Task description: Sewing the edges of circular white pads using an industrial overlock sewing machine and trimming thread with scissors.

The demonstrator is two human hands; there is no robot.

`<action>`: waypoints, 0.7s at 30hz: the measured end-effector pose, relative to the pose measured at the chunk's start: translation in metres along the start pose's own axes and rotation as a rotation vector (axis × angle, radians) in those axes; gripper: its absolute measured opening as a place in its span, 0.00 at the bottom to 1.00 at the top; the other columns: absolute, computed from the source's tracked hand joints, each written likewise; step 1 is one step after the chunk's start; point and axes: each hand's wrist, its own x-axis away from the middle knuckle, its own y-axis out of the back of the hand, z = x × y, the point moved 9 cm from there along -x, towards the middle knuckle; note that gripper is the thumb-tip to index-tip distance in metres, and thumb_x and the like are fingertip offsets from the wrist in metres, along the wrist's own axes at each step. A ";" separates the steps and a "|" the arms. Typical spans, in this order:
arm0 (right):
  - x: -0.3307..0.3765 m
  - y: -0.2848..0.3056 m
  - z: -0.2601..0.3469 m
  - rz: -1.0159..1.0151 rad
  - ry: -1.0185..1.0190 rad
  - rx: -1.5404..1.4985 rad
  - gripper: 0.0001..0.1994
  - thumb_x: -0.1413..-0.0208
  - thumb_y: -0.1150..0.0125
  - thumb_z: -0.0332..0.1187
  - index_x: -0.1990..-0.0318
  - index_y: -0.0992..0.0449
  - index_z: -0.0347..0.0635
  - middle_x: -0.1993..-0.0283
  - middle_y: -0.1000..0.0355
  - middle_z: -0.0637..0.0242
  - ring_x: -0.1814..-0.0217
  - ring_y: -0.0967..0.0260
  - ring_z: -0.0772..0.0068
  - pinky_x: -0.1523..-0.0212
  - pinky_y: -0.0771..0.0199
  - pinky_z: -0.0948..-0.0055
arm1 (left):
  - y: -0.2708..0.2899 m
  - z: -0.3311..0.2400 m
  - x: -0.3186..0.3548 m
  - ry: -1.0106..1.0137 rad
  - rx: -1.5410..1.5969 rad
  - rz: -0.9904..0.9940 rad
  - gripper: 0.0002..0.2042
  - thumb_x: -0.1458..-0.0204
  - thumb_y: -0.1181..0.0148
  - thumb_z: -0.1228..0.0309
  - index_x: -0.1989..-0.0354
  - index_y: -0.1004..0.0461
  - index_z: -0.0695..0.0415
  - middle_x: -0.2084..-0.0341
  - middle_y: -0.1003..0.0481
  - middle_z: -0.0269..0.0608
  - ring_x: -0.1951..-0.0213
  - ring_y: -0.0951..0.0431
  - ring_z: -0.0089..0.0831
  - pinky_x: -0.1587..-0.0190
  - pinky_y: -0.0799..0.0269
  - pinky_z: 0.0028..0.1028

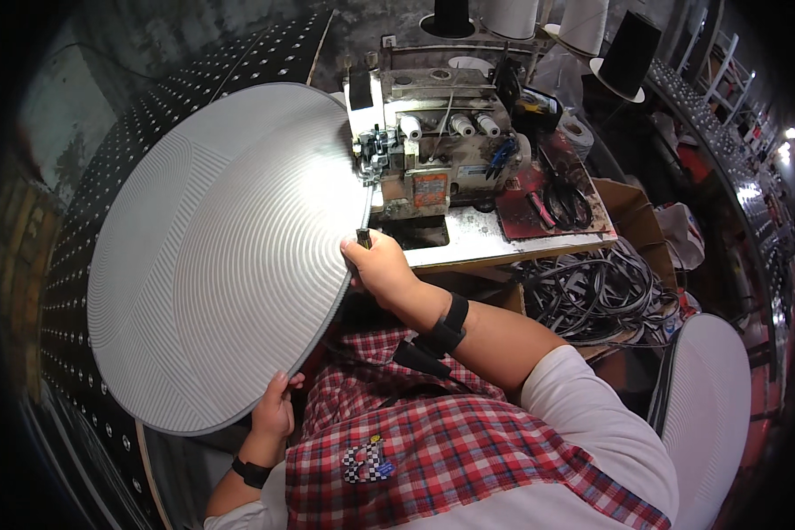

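Head camera: I look down from the wearer's head through a wide fisheye.
Plaid apron (486, 446): nearest me, along the lower edge.
Sewing machine (446, 150): farther out, ahead.

White table (473, 231): carries a sewing machine (450, 132) and a dark-red board (514, 223). Black table (185, 79) with pale dots: a round grey mat (247, 265) lies across part of it.

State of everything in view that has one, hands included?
Left hand: closed on the mat's near edge
Right hand: closed on its edge beside the machine
Round mat: spread flat, brightly lit near the machine
Sewing machine: running or stopped, can't tell
Strips: tangled heap
Cardboard box: open
Wristbands: fastened, one on each wrist
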 end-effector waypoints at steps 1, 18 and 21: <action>-0.001 0.000 0.000 -0.002 0.013 0.011 0.08 0.52 0.50 0.33 0.70 0.34 0.36 0.79 0.36 0.69 0.82 0.41 0.82 0.86 0.39 0.80 | -0.003 -0.001 -0.001 -0.007 -0.004 0.031 0.10 0.49 0.56 0.67 0.73 0.34 0.61 0.75 0.32 0.40 0.66 0.32 0.30 0.59 0.39 0.28; -0.043 -0.025 0.019 -0.069 0.099 -0.040 0.08 0.54 0.50 0.31 0.77 0.37 0.35 0.85 0.39 0.68 0.88 0.42 0.78 0.88 0.41 0.78 | 0.018 -0.077 -0.049 -0.270 0.072 -0.171 0.09 0.52 0.52 0.73 0.63 0.35 0.63 0.71 0.31 0.41 0.71 0.32 0.27 0.71 0.36 0.23; -0.039 -0.055 0.017 0.270 -0.091 0.023 0.11 0.52 0.47 0.37 0.73 0.37 0.37 0.84 0.38 0.69 0.87 0.42 0.81 0.88 0.43 0.81 | 0.045 -0.096 -0.063 -0.241 0.133 -0.243 0.09 0.50 0.51 0.69 0.65 0.35 0.61 0.74 0.32 0.36 0.76 0.35 0.22 0.73 0.37 0.22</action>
